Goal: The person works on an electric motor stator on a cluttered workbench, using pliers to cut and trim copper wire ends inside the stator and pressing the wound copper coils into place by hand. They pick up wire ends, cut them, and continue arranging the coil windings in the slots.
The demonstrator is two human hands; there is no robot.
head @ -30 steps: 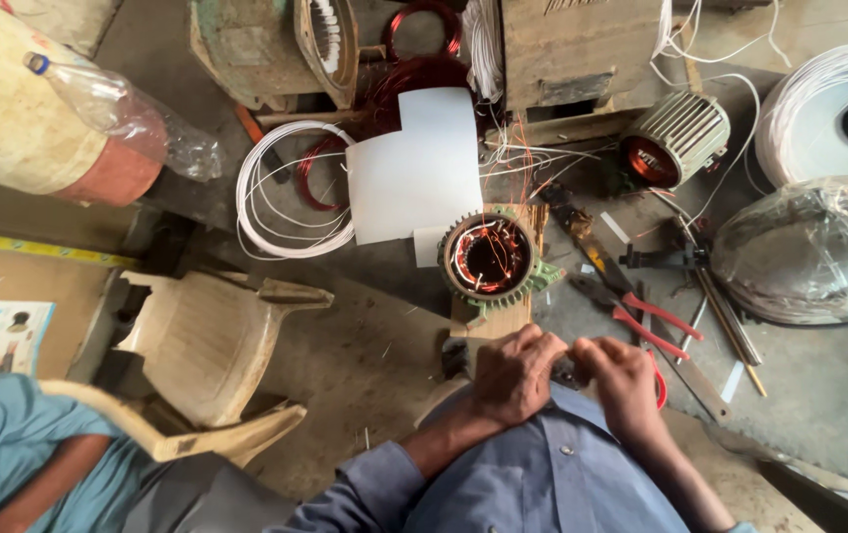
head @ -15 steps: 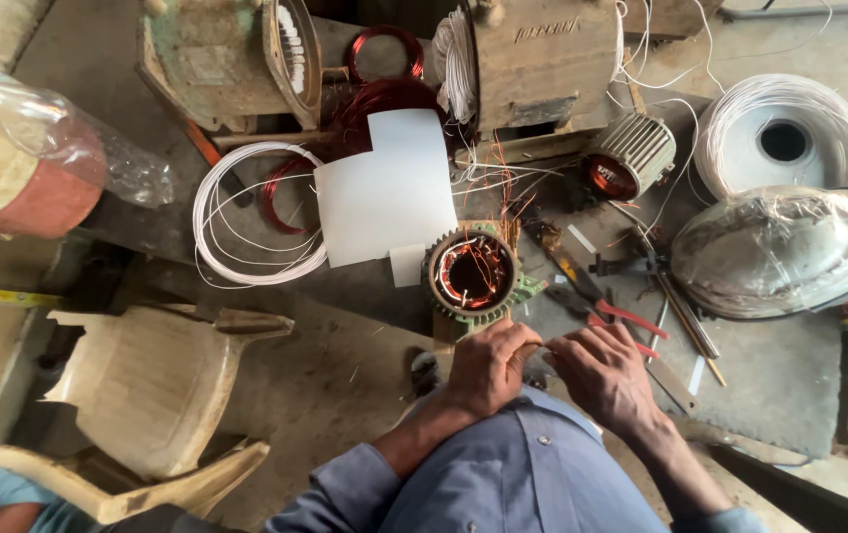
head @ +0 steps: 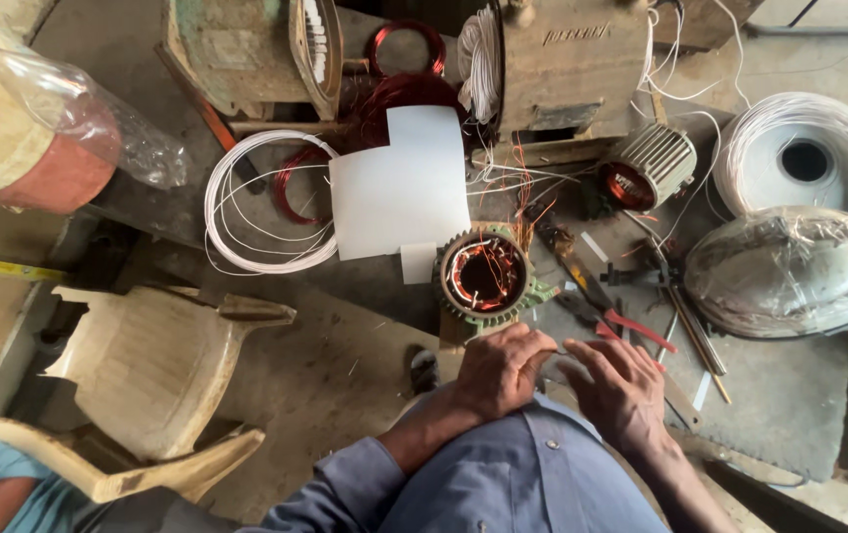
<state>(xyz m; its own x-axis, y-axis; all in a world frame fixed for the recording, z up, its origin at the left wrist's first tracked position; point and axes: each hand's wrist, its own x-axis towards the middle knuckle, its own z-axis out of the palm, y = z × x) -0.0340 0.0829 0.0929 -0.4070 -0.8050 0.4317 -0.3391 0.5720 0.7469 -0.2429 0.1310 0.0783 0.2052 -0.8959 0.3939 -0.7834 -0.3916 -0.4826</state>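
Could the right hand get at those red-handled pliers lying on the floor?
Probably yes: the red-handled pliers lie in the open just beyond the right hand, with nothing lying over them.

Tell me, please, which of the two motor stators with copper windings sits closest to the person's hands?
The green-framed stator standing open end up, just above the left hand; the grey finned stator lies on its side farther away.

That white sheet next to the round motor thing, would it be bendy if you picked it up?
Probably yes. The white sheet looks thin and flat, so it would likely flop and feel light. It lies over red wire coils, so a push would probably slide it easily. The motor stator beside it looks like metal, likely far heavier.
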